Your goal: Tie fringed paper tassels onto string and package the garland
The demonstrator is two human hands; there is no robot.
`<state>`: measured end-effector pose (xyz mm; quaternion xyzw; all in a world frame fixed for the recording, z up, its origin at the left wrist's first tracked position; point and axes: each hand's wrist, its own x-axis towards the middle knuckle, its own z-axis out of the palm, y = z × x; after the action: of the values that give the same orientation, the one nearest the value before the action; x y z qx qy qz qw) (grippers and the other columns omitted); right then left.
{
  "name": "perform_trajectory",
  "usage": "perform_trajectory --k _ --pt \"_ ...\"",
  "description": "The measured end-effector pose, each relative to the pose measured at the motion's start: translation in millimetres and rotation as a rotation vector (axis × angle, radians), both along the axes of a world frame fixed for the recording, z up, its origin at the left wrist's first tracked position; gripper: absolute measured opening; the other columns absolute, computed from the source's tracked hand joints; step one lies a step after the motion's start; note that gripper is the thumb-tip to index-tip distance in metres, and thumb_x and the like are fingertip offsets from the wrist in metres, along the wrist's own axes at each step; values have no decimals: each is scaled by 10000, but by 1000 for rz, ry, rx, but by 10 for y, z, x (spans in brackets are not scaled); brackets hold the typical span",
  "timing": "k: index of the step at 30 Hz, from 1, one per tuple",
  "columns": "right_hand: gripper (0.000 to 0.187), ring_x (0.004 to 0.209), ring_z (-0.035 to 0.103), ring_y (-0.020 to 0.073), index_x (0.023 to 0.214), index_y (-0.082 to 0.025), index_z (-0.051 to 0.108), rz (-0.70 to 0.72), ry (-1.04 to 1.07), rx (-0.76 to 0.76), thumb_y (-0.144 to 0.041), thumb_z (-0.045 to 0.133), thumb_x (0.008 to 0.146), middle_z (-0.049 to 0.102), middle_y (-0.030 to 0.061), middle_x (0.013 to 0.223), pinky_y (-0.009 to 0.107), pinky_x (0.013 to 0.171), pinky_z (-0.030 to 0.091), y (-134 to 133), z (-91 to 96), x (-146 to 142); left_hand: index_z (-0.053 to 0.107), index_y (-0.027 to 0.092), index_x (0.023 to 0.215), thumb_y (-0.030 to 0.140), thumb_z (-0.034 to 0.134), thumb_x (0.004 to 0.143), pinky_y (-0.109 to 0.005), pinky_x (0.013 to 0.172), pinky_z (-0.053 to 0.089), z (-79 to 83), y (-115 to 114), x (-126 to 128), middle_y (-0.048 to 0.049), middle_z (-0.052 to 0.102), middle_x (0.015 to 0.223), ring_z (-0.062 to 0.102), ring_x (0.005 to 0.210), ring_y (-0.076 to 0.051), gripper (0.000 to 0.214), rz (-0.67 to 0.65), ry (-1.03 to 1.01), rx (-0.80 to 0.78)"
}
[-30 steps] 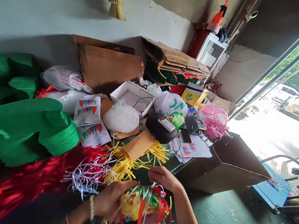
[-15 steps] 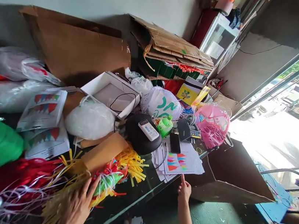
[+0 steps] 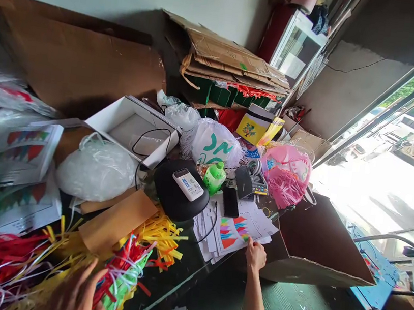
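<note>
Although the bottom edge of the view cuts off most of it, the left hand [image 3: 73, 298] shows spread fingers [image 3: 91, 282] just beside a bundle of paper strips [image 3: 122, 276] in red, green, white and yellow. Whether they touch it is hard to make out, and they close on nothing. The bundle's lower end runs out of view. Well apart, the right hand [image 3: 256, 258] has bunched fingers [image 3: 252, 244] at the edge of a stack of papers [image 3: 232, 233] printed with coloured triangles; whether they pinch a sheet cannot be told. On the desk [image 3: 175, 273], loose yellow strips [image 3: 159, 235] lie against a brown envelope [image 3: 117, 222]. Farther on are a phone [image 3: 230, 201], a remote control [image 3: 187, 184] on a black domed object [image 3: 170, 196], a green bottle [image 3: 214, 177] and a pink plastic bag [image 3: 285, 171]. Flattened cardboard [image 3: 224, 57] leans against the wall.
</note>
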<state>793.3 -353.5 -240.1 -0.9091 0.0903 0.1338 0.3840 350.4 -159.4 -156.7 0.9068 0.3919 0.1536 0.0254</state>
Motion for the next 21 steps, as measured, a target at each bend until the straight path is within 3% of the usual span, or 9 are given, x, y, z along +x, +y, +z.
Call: perform_trajectory --k 2,6,10,13,17,19,20,21 --pt "242 856 644 149 1097 -166 618 8 -13 31 -358 576 954 647 47 1069 332 761 558 58 95 -3 309 270 1423 264 454 874 -494 1035 408 -3 -134 249 -136 451 1451 503 1268 -339 568 -61 -61 -23" --pt "298 598 603 136 861 -143 609 39 -123 107 -369 457 983 619 -10 675 262 582 502 167 401 28 364 239 1413 296 514 899 -473 1051 423 -87 -379 676 -129 535 1393 503 1291 -306 538 -210 -76 -74" --pt "350 532 517 178 625 -223 478 103 -331 106 -384 374 918 502 -13 470 280 558 388 119 947 86 411 239 1399 304 527 905 -511 1068 435 -198 -520 906 -108 563 1385 503 1304 -305 511 -313 -119 -220" --pt "279 557 456 192 569 -241 408 212 -490 69 -352 467 818 478 8 478 307 584 313 58 1360 -238 434 251 1383 365 492 932 -543 1072 429 -79 -613 1069 -113 563 1388 513 1296 -306 469 -286 -218 -490" --pt "231 574 480 175 528 -228 463 670 -591 145 -280 579 721 535 16 530 301 622 326 118 1604 -1291 339 275 1462 410 523 908 -475 1095 426 332 -740 1357 -88 492 1463 453 1351 -277 599 -326 -432 -1084" --pt "118 582 506 182 641 -234 565 1150 -738 212 -226 551 759 590 28 598 302 596 329 168 1617 -1737 392 275 1433 413 472 927 -466 1101 419 478 -755 1450 -74 543 1417 460 1346 -267 531 -227 -558 -1183" --pt "63 598 525 186 714 -236 599 1276 -736 241 -249 578 772 611 30 645 301 598 350 185 1607 -1864 442 265 1400 418 448 934 -469 1104 412 512 -745 1465 -74 569 1387 471 1335 -270 490 -155 -609 -1192" --pt "66 644 553 197 772 -238 613 1312 -709 264 -302 610 788 631 38 714 304 619 382 197 1586 -1917 499 251 1353 426 434 936 -476 1105 408 522 -725 1455 -80 592 1356 487 1320 -279 457 -71 -660 -1191"
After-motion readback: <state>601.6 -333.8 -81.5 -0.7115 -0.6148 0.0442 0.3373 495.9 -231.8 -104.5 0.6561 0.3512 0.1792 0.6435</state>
